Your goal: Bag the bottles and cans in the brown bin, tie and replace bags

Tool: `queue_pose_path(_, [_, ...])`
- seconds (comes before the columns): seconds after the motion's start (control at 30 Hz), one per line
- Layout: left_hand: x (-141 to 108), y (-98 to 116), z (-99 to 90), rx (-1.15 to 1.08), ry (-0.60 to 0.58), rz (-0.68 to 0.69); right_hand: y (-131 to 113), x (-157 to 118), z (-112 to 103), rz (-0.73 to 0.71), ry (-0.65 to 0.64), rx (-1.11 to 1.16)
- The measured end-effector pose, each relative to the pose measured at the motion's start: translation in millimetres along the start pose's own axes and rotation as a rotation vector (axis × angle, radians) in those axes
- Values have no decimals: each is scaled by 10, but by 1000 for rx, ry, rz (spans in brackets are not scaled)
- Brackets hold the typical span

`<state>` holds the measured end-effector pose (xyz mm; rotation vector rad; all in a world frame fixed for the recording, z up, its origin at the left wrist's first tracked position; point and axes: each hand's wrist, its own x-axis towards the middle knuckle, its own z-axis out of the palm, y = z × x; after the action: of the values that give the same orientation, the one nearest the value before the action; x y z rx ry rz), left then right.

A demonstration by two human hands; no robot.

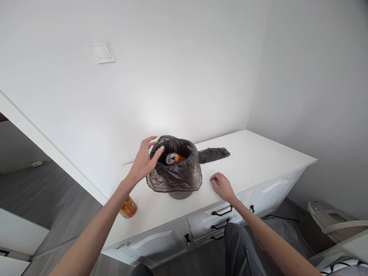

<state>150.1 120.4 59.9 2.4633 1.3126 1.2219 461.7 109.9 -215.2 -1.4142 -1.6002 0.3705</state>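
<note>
Slack in the translucent black plastic bag (179, 178) just right of the spread-open left hand (145, 158) could catch and drag askew, while the right hand (223, 186) lies loosely curled.

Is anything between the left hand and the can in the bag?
Nothing visible: the left hand is at the left rim of the dark bag, thumb over the opening, with only a gap before the can.

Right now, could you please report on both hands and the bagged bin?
Left hand open at the mouth of the dark bag. Right hand loosely curled beside the bin. Orange can inside; left forearm partly hiding an orange container.
</note>
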Motion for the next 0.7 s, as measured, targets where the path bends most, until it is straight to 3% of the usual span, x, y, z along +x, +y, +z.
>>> queue_pose_path(0.1, [-283, -331, -186, 100, 103, -123, -22, 1, -5, 8, -3, 10])
queue_pose_path(0.17, [-576, -559, -383, 214, 102, -215, -42, 2, -11, 10, -11, 13])
queue_pose_path(0.3, [-1288, -912, -700, 414, -148, -406, -88, 0, -27, 4, -15, 12])
queue_pose_path(0.4, [-1742, -1059, -777, 418, -329, -544, -108, -10, -33, -4, -14, 6])
queue_pose_path(0.47, [-1909, -1096, -789, 399, -374, -574, -107, -17, -30, 0, -12, 1])
queue_pose_path(0.57, [-1875, -986, -819, 391, -250, -511, -89, -23, -18, 2, -14, -8])
queue_pose_path(0.7, [-1369, -455, -861, 321, 169, -435, -54, -24, -2, 0, -17, -23])
